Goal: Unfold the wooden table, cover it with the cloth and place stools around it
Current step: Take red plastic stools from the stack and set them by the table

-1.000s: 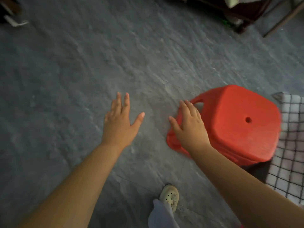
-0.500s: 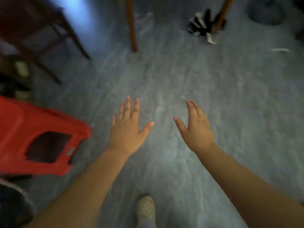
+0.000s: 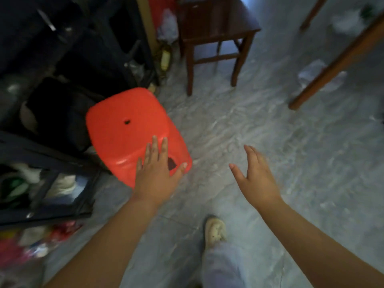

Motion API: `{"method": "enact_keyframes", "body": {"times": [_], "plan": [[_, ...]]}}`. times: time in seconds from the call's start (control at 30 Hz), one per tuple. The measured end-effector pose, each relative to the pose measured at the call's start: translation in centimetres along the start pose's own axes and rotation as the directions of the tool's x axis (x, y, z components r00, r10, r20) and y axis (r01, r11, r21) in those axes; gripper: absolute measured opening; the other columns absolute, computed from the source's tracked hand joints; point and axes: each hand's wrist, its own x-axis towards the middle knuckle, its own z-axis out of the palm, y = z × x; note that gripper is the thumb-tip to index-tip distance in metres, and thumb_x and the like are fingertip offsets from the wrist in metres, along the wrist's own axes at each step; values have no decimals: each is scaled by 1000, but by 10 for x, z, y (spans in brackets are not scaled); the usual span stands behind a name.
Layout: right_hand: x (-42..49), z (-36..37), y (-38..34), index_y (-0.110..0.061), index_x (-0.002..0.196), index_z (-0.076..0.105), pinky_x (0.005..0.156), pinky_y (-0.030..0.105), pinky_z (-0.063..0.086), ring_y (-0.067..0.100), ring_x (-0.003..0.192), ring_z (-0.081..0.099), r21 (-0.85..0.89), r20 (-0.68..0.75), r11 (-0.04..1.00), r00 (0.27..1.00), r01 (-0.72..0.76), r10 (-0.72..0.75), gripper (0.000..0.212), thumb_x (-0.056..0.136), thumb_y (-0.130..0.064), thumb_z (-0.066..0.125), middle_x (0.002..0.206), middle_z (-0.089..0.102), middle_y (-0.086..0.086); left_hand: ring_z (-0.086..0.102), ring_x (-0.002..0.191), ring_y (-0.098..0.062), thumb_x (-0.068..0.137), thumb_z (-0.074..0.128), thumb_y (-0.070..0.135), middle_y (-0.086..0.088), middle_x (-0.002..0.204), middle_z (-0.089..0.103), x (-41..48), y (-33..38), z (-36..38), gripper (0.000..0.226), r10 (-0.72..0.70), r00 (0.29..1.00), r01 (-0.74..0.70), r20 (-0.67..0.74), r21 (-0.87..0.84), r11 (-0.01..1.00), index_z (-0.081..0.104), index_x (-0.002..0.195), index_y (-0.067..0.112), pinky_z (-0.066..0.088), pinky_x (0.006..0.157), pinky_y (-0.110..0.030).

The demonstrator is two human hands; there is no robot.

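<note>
**Left hand over the red stool**

We see a red plastic stool (image 3: 128, 129) standing on the grey floor (image 3: 249, 125), left of centre, just beside dark clutter at the left. Our left hand (image 3: 154, 175) lies in front of its near right corner, fingers (image 3: 164, 148) spread and released; whether they touch it we cannot tell. Our right hand (image 3: 256, 177) hangs apart to the right, fingers loosely splayed, grasping nothing. A dark wooden chair (image 3: 216, 32) stands farther off.
</note>
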Motion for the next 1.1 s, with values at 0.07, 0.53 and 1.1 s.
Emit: {"method": "enact_keyframes", "body": {"times": [0.07, 0.53, 1.1], "plan": [[32, 12, -22, -12, 149, 23, 115, 30, 14, 18, 144, 17, -6, 51, 999, 998, 33, -33, 68, 94, -43, 49, 156, 24, 7, 5, 147, -24, 86, 44, 64, -5, 160, -4, 15, -23, -5, 88, -109, 994, 109, -5, -21, 994, 4, 152, 22, 18, 114, -47], [200, 139, -147, -10, 148, 25, 114, 38, 22, 26, 141, 25, -59, 348, 972, 918, 226, -192, 74, 89, -43, 57, 152, 29, 12, 4, 146, -25, 85, 47, 63, -9, 160, -3, 103, -185, 5, 95, -589, 805, 591, 71, -186, 785, 2, 152, 12, 15, 115, -48], [251, 213, -172, -13, 148, 19, 108, 37, 31, 28, 133, 34, 45, 257, 998, 966, -50, 36, 108, 63, -31, 84, 144, 35, 13, 52, 122, -27, 58, 84, 48, -5, 136, 52, 159, -247, 27, 102, -642, 731, 648, 231, -530, 547, 31, 141, 20, 43, 99, -42]]}}
